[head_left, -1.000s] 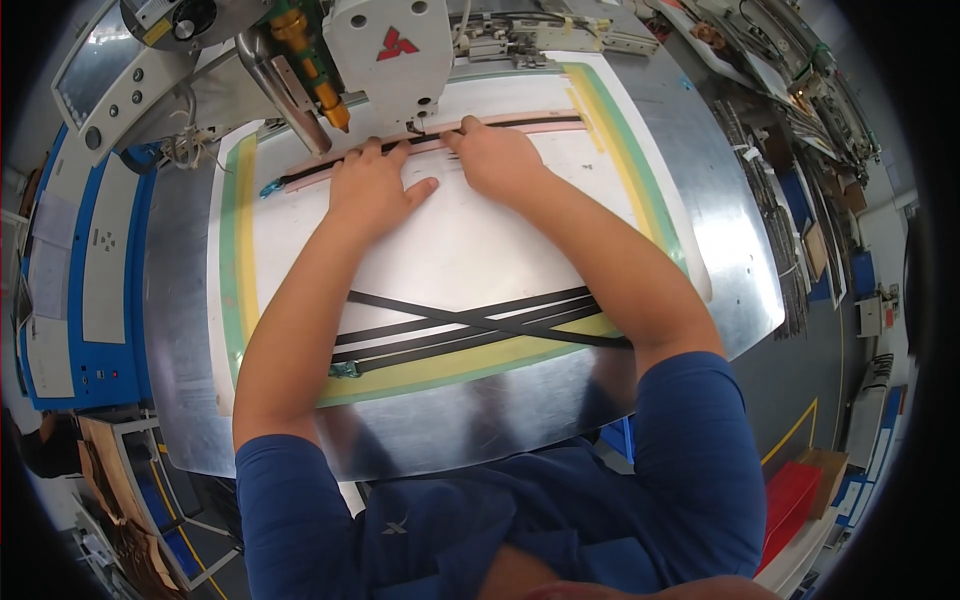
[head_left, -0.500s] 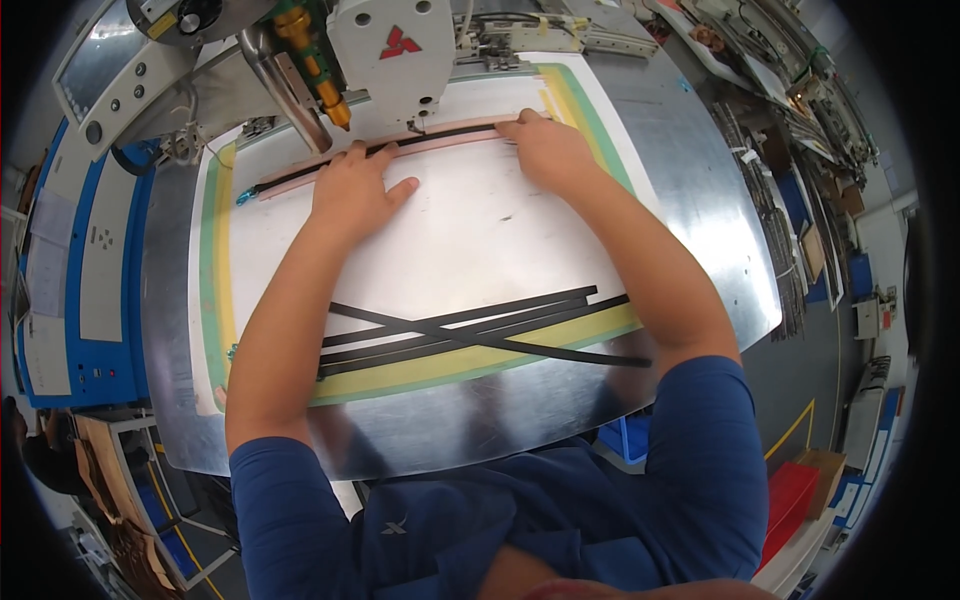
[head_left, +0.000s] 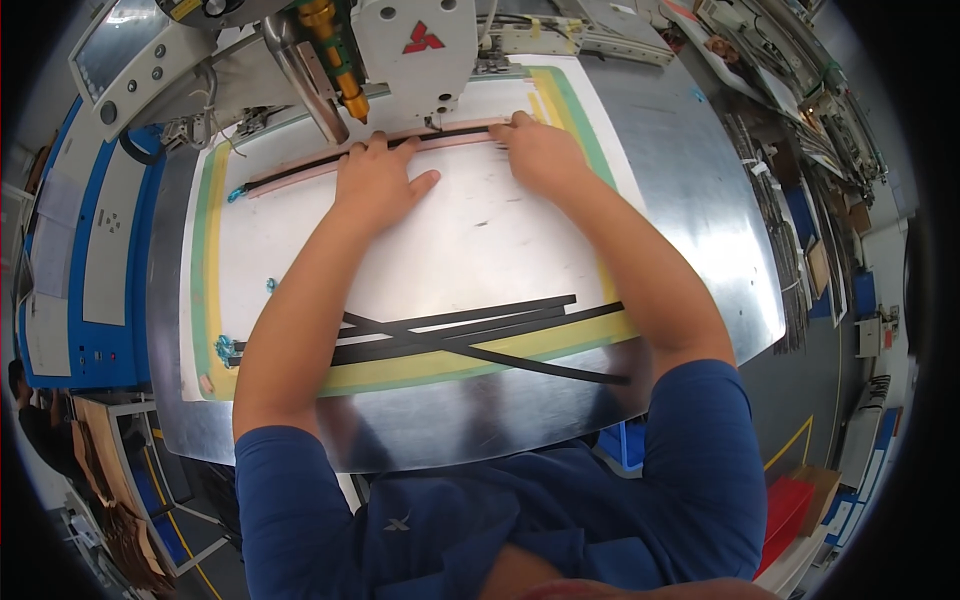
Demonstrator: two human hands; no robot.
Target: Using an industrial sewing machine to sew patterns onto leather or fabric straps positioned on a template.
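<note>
My left hand [head_left: 378, 180] rests with spread fingers on a long black strip [head_left: 300, 167] lying in a pale pink track on a white board [head_left: 440, 230] edged with yellow and green borders. My right hand [head_left: 535, 160], fingers curled, presses the strip near its right end. The strip's left end has a turquoise piece [head_left: 237, 193]. Above my hands hang a machine head [head_left: 420, 50] with a red emblem and a gold nozzle [head_left: 355, 105]. Several loose black strips [head_left: 500, 357] lie crossed along the board's front edge.
A steel table [head_left: 700, 280] carries the board. A screen panel [head_left: 120, 45] is at upper left, a blue-and-white cabinet [head_left: 95, 260] at left. A person in dark clothing [head_left: 45, 430] is at far left. Metal frames [head_left: 775, 200] stand at right; a red bin [head_left: 785, 515] is lower right.
The board and its strips have shifted left beneath the machine head. My right hand has moved right to near the strip's end. My left hand stays on the strip.
</note>
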